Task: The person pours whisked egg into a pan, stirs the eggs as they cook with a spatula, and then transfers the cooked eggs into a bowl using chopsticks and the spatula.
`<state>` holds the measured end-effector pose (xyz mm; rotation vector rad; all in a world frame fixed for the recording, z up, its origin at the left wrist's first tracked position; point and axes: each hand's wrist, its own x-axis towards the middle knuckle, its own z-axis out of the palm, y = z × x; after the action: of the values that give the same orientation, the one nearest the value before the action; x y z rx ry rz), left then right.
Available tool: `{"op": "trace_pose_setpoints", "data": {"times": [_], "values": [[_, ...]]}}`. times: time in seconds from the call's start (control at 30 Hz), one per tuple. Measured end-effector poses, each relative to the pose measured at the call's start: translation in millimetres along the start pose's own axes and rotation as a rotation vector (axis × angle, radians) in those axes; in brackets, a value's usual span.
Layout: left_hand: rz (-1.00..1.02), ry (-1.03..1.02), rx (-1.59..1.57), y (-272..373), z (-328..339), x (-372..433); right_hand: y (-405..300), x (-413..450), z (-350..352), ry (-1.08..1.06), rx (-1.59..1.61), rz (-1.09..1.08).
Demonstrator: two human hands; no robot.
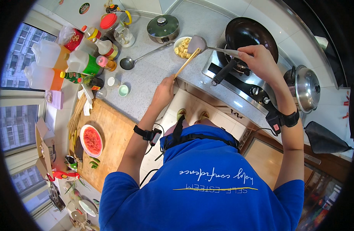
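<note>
My left hand (164, 91) grips a pair of wooden chopsticks (186, 65), their tips against the blade of a metal wok spatula (197, 44). The spatula's handle is held in my right hand (259, 62), above the gas stove. Its blade hangs over the right side of a white bowl (176, 55) and covers part of it. Yellow cooked pieces that look like scrambled egg (182, 48) fill the bowl. Behind my right hand, a dark wok (249, 31) sits tilted on the burner, its black handle (224, 72) pointing towards me.
A steel ladle (148, 55) lies left of the bowl, near a glass-lidded pot (163, 29). Bottles and jugs (84, 62) crowd the left. On a wooden cutting board (115, 130) stands a plate of chopped tomato (92, 141). A lidded steel pot (305, 89) stands right of the stove (240, 86).
</note>
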<state>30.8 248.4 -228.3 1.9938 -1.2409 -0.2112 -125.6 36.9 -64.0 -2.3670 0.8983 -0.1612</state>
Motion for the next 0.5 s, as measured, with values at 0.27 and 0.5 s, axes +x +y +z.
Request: {"op": "trace_pose_setpoints", "data": {"times": [0.27, 0.5], "values": [[0.037, 0.065, 0.131, 4, -6, -1, -7, -4, 1, 0.005, 0.011, 0.016], [-0.022, 0.058, 0.205, -10, -14, -8, 3, -4, 1, 0.1, -0.051, -0.09]]}}
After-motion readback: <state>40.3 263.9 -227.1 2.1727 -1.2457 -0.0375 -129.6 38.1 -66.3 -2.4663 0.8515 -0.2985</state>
